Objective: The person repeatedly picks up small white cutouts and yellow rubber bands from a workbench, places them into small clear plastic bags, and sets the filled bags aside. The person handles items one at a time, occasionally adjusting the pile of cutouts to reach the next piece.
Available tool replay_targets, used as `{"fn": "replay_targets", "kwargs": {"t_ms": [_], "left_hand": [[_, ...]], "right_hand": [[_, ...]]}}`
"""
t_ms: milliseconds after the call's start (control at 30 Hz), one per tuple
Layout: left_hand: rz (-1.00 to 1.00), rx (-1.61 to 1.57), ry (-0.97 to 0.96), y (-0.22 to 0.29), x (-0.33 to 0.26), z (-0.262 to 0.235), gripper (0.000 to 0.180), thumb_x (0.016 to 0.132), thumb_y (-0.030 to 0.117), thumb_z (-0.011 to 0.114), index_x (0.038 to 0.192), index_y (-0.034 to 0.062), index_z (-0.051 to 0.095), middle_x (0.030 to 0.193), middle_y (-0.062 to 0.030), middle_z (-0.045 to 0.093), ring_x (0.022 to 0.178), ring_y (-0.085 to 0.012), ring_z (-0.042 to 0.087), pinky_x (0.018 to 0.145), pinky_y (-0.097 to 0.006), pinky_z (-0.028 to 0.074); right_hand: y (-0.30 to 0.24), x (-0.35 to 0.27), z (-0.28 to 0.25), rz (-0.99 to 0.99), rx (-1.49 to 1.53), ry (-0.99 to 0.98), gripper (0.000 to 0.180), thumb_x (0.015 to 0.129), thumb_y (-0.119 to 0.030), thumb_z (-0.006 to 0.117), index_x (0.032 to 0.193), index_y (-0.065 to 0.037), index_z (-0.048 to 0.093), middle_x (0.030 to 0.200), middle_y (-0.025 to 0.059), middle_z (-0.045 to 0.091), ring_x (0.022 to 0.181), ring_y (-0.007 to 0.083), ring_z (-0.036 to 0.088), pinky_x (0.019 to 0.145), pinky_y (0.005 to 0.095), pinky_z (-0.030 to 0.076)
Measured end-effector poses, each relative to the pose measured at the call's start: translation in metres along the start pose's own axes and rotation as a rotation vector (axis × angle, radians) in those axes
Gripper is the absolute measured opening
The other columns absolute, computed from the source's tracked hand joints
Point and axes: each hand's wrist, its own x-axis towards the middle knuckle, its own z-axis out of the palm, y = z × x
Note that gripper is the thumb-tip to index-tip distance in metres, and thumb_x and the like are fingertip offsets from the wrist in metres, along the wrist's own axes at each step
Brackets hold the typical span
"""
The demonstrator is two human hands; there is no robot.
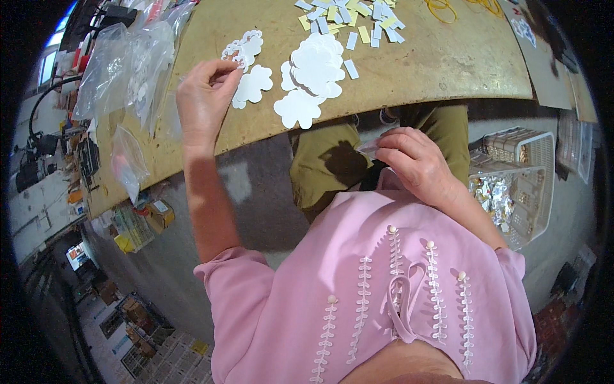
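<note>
My left hand (208,96) reaches over the table, thumb and fingers pinched together at the edge of a small white cutout with a scalloped rim (235,54). What lies between the fingertips is too small to make out. Just beside them rests a plain white flower-shaped card (256,84). Farther right is a loose pile of such flower-shaped cards (316,64), with one card (298,109) at the table's near edge. Above my lap, my right hand (419,160) is closed on a thin piece of clear plastic (369,148), mostly hidden by the fingers.
Small grey and yellow rectangular strips (352,19) lie scattered at the table's far side, near yellow bands (441,9). Clear plastic bags (125,67) cover the table's left part. A white plastic basket (540,192) with shiny pieces stands at my right, below the table's edge.
</note>
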Motion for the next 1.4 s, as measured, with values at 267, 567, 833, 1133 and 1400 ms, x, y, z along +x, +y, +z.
{"fn": "replay_targets", "kwargs": {"t_ms": [267,567,833,1133,1400], "left_hand": [[-0.045,-0.076,-0.085,-0.005,0.006,-0.008,0.017,0.092,0.009,0.081,0.107,0.0015,0.081,0.099,-0.0077,0.08,0.087,-0.0114,0.074,0.081,-0.027,0.058],[-0.125,-0.224,-0.122,-0.02,0.011,-0.011,0.017,0.094,0.011,0.079,0.108,0.0018,0.082,0.096,-0.0081,0.08,0.086,-0.0086,0.071,0.08,-0.026,0.057],[0.295,0.424,0.188,-0.003,-0.004,0.018,0.018,0.092,0.011,0.066,0.108,0.0083,0.074,0.098,-0.0116,0.075,0.086,-0.0326,0.073,0.078,-0.045,0.058],[0.015,0.374,0.338,-0.024,-0.011,0.024,0.019,0.103,0.021,0.066,0.111,0.0059,0.073,0.095,-0.0127,0.078,0.084,-0.0253,0.077,0.077,-0.04,0.058],[-0.011,-0.207,0.252,0.033,-0.077,0.025,0.012,0.098,0.009,0.074,0.107,0.0003,0.075,0.094,-0.0093,0.079,0.083,-0.0137,0.074,0.075,-0.028,0.058]], "right_hand": [[0.001,-0.001,0.002,0.004,0.003,0.001,0.025,0.079,-0.007,0.071,0.104,-0.004,0.071,0.109,0.0095,0.069,0.106,0.0295,0.067,0.09,0.0407,0.056],[0.001,-0.003,0.006,0.005,0.013,-0.01,0.023,0.081,-0.008,0.069,0.103,-0.004,0.071,0.11,0.0094,0.069,0.107,0.0299,0.067,0.09,0.0404,0.056],[0.002,-0.003,0.002,-0.014,0.019,0.02,0.024,0.079,-0.009,0.072,0.101,-0.001,0.07,0.108,0.0128,0.068,0.105,0.0318,0.067,0.087,0.0411,0.057],[-0.001,-0.005,-0.004,-0.08,-0.033,0.14,0.025,0.08,-0.01,0.074,0.102,-0.001,0.069,0.119,0.0159,0.069,0.114,0.0351,0.068,0.091,0.0444,0.059],[-0.007,0.002,-0.01,-0.09,0.005,0.105,0.029,0.079,-0.008,0.077,0.106,0.0,0.069,0.121,0.0185,0.068,0.112,0.0374,0.069,0.091,0.0455,0.059]]}}
